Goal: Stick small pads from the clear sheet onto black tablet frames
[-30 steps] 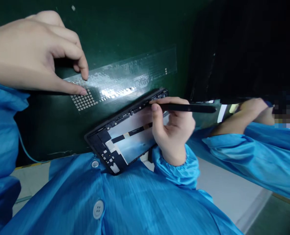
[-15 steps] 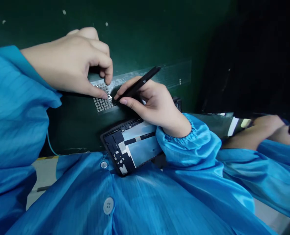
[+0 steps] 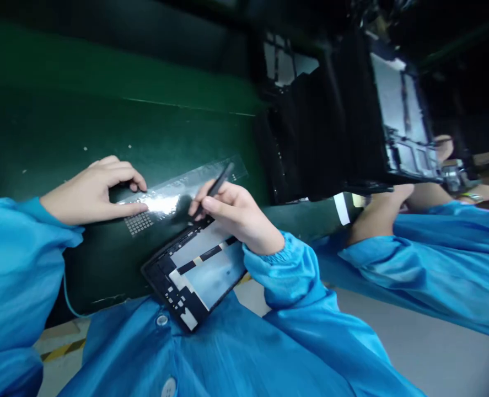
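Note:
My left hand point(image 3: 103, 190) rests on the green table, its thumb and index finger apart and touching a clear plastic sheet point(image 3: 190, 182). Beside the thumb, a grid of small silvery squares point(image 3: 139, 223) shows on the sheet. Between the fingertips of my right hand point(image 3: 236, 207) is a pair of black tweezers point(image 3: 220, 179), tilted with the back end up. Their tips are too dark to make out, close to the upper edge of an opened tablet-like device point(image 3: 223, 275). This device leans at the table's front edge against my blue smock, its inside facing up.
Black stacked trays or cases point(image 3: 310, 132) stand at the right, with another opened device point(image 3: 401, 110) upright beside them. A co-worker's arm in a blue sleeve point(image 3: 426, 242) is at the right. Small pale specks point(image 3: 129, 146) lie on the green table point(image 3: 62, 121).
The view has swung up and right, bringing the stacks into sight. My right hand has drawn the tweezers rightward from the grid to the device's upper edge. My left hand stays on the sheet.

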`<act>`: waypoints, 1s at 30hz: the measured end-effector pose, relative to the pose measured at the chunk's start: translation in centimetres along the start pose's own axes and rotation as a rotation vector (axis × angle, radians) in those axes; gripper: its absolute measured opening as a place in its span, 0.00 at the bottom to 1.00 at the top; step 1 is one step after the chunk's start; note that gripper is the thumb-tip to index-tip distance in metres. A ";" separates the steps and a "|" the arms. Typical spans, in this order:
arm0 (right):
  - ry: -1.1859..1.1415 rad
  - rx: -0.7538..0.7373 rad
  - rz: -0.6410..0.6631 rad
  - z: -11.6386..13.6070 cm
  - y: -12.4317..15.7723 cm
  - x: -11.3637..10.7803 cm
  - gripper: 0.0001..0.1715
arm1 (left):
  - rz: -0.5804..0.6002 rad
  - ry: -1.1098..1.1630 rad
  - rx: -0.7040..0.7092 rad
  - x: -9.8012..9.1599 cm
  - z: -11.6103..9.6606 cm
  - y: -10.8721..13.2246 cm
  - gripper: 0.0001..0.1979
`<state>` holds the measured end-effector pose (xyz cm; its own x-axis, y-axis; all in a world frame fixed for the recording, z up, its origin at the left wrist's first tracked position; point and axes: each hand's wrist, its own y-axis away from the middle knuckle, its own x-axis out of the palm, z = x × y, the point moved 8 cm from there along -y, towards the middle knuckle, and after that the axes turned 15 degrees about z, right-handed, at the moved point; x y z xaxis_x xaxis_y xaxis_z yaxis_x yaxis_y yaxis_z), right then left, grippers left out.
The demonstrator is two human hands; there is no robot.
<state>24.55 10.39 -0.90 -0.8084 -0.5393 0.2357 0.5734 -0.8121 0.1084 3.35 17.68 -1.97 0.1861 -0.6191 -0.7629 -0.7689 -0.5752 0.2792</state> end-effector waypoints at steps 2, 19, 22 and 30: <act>-0.030 -0.025 -0.159 0.9 4.6 -1.1 0.15 | -0.046 -0.030 -0.053 0.8 -2.9 1.1 0.30; 0.484 -0.189 -0.742 -3.9 21.9 -2.2 0.03 | 0.080 -0.270 -0.183 10.0 -11.5 3.3 0.48; 0.513 -0.181 -0.734 -4.0 21.9 -2.3 0.03 | 0.094 -0.185 -0.176 10.1 -11.2 3.2 0.51; 0.736 -0.172 -0.704 -3.2 21.4 -1.5 0.09 | 0.058 -0.147 -0.155 9.9 -11.2 3.1 0.56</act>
<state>37.60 -6.94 -2.04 -0.8679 0.1149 -0.4833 -0.0414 -0.9862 -0.1602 9.65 3.81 -2.19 0.0443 -0.5754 -0.8167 -0.6705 -0.6231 0.4027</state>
